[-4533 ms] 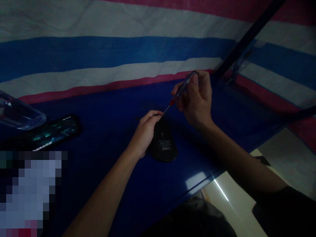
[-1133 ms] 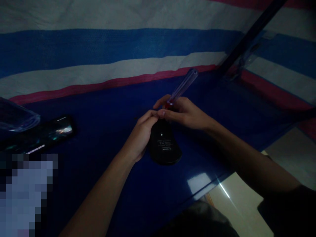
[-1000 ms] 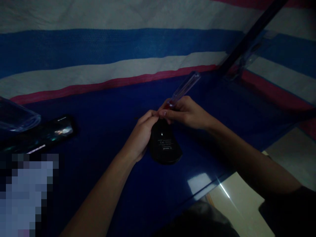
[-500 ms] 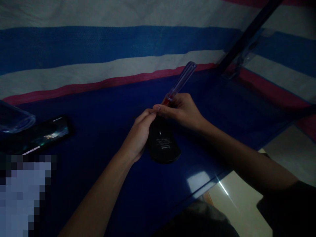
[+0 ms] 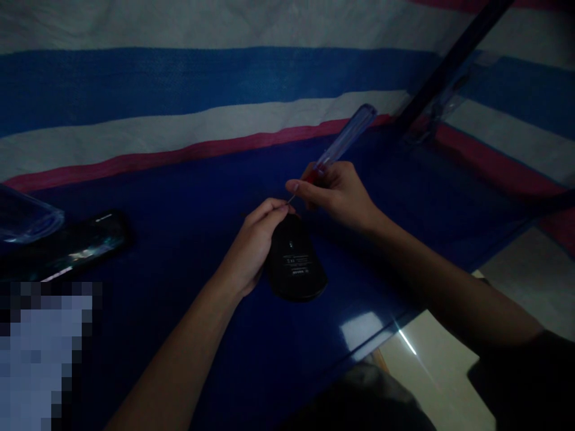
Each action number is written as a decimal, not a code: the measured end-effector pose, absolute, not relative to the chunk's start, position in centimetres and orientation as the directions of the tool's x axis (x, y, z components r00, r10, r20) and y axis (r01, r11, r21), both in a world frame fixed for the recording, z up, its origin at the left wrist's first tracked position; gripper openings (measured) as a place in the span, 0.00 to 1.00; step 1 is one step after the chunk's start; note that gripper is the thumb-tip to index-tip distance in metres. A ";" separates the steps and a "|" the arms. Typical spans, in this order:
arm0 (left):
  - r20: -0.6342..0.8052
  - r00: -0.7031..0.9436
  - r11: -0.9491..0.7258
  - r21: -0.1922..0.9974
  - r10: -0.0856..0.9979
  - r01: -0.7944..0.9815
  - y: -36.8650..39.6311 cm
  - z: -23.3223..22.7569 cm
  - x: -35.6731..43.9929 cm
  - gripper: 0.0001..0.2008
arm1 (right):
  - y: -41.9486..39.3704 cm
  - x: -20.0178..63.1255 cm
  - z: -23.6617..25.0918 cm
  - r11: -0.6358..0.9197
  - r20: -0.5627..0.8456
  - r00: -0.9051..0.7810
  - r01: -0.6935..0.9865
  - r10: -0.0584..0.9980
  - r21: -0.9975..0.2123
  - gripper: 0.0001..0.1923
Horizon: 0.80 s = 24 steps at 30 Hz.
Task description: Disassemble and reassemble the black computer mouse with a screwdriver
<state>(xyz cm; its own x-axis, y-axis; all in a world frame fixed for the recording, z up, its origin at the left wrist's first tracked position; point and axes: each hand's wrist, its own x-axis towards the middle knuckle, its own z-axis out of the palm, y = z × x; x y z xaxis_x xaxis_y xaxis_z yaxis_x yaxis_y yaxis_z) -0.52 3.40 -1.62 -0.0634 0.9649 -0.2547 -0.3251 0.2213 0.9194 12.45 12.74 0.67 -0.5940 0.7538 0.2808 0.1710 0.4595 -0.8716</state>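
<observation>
Screwdriver (image 5: 347, 136) slanting down to the far end of a black device (image 5: 297, 263) on the table (image 5: 179, 257).

In the head view, the left hand (image 5: 259, 226) pinches the device's far left edge, seemingly to steady it, printed side up. Beyond the device's far right, the right hand (image 5: 342, 194) pinches the screwdriver low on its handle, probably for fine control; whether the tip touches the device is unclear. A phone (image 5: 92, 242) lies well left of it.

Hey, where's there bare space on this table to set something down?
Two patches on the blue table: between the phone and left hand, and between the right forearm and striped sheet. Crowded: left edge, with the clear container; middle, with mouse and screwdriver.
</observation>
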 end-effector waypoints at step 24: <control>-0.201 -0.307 0.070 0.918 0.930 -0.390 3.6 -2.0 -0.5 0.04 | 17.7 13.6 -2.9 0.832 0.280 -0.824 0.351 0.492 -0.429 0.12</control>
